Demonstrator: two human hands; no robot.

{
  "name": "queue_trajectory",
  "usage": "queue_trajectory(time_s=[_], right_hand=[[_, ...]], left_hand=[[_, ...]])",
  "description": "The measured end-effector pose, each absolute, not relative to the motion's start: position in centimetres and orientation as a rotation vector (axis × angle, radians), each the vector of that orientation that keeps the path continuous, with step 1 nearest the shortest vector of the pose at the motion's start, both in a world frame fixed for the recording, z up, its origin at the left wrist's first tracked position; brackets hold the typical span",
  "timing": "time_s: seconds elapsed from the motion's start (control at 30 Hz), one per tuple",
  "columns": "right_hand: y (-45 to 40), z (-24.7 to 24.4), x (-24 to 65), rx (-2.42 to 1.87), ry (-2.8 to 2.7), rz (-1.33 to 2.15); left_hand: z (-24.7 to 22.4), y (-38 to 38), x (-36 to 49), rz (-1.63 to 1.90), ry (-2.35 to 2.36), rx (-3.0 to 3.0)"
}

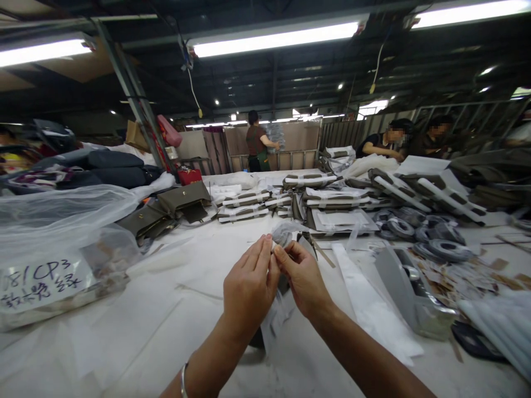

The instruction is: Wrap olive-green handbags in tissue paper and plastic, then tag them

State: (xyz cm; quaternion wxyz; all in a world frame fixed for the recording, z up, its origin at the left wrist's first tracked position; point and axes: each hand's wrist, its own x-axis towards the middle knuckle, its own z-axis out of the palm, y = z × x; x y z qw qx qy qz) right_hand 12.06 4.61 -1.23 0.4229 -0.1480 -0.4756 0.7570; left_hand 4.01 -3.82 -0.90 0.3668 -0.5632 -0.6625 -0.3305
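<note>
My left hand (251, 276) and my right hand (305, 276) meet over the middle of the white table, fingertips almost touching. Thumb and fingers of both are pinched together, and what lies between them is too small and covered to make out. Just beyond the fingertips is a crumpled piece of clear plastic (284, 232). Under my hands lies a dark item partly covered in clear plastic (277, 312), largely hidden by my hands and forearms. A strip of white foam sheet (369, 304) lies to the right of my right hand.
Stacks of olive bag pieces with white padding (244, 213) line the far side. Open olive bags (185, 202) and a labelled plastic sack (62, 276) stand left. At right are a tape dispenser (415, 293) and grey coils (442, 249). Several people are beyond the table.
</note>
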Motion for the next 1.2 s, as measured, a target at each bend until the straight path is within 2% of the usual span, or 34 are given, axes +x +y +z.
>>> queue_trajectory(time_s=[0.13, 0.33, 0.57, 0.63, 0.7, 0.8, 0.87, 1.0, 1.2], right_hand=[[4.7, -1.0, 12.2, -0.43, -1.254, 1.823], [5.3, -0.8, 12.8, -0.344, -1.337, 1.879], [5.3, -0.2, 13.8, -0.325, -1.487, 1.79], [6.7, -0.6, 15.2, -0.309, -1.622, 1.712], [9.2, -1.7, 18.2, -0.421, -1.766, 1.437], [14.2, -4.4, 25.5, -0.824, -1.814, 0.829], [17.4, -6.5, 31.1, -1.215, -1.74, 0.576], [21.2, -9.8, 39.1, -1.488, -1.622, 0.582], [22.2, -11.8, 40.7, -1.571, -1.46, 0.843]], left_hand=[[-0.8, -4.3, 4.1, -0.956, -1.767, -1.504], [0.2, -4.6, 2.5, -1.739, -2.136, -1.525], [0.8, -3.7, 2.7, -2.283, -2.239, -1.486], [0.7, -3.6, 2.8, -2.339, -2.254, -1.413], [0.5, -3.4, 2.7, -2.387, -2.235, -1.328], [0.2, -3.2, 2.3, -2.486, -2.188, -1.197], [0.0, -3.1, 2.2, -2.504, -2.197, -1.168], [-0.1, -2.8, 2.6, -2.486, -2.198, -1.167], [-0.2, -2.5, 3.1, -2.447, -2.245, -1.108]])
